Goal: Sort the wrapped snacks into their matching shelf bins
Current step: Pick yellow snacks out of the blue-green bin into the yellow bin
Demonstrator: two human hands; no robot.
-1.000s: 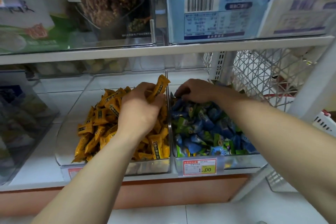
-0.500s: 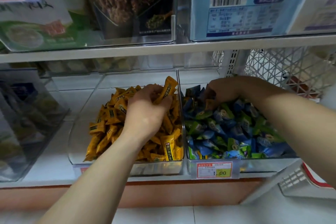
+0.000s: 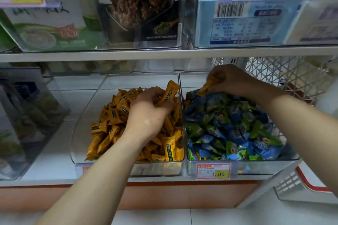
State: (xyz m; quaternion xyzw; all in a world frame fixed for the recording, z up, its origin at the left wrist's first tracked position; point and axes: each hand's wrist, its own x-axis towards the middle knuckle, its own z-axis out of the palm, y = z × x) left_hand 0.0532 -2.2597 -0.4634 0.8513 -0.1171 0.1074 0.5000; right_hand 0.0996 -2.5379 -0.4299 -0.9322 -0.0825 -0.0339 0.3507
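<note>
Two clear bins stand side by side on the lower shelf. The left bin (image 3: 82,144) is heaped with yellow wrapped snacks (image 3: 109,124). Blue and green wrapped snacks (image 3: 228,128) fill the right bin (image 3: 243,166). My left hand (image 3: 148,113) is over the yellow heap and holds a yellow snack (image 3: 170,91) that sticks up between its fingers. My right hand (image 3: 230,80) is at the back of the right bin and pinches another yellow snack (image 3: 205,87) lifted just above the blue and green ones.
A price tag (image 3: 213,171) hangs on the right bin's front. A white wire basket (image 3: 292,76) sits to the right on the shelf. Boxed goods fill clear bins on the upper shelf (image 3: 164,54). A dark clear bin (image 3: 27,118) stands at the left.
My right hand has pulled a yellow snack up out of the blue and green pile at the back of the right bin. My left hand stays on the yellow heap holding its snack.
</note>
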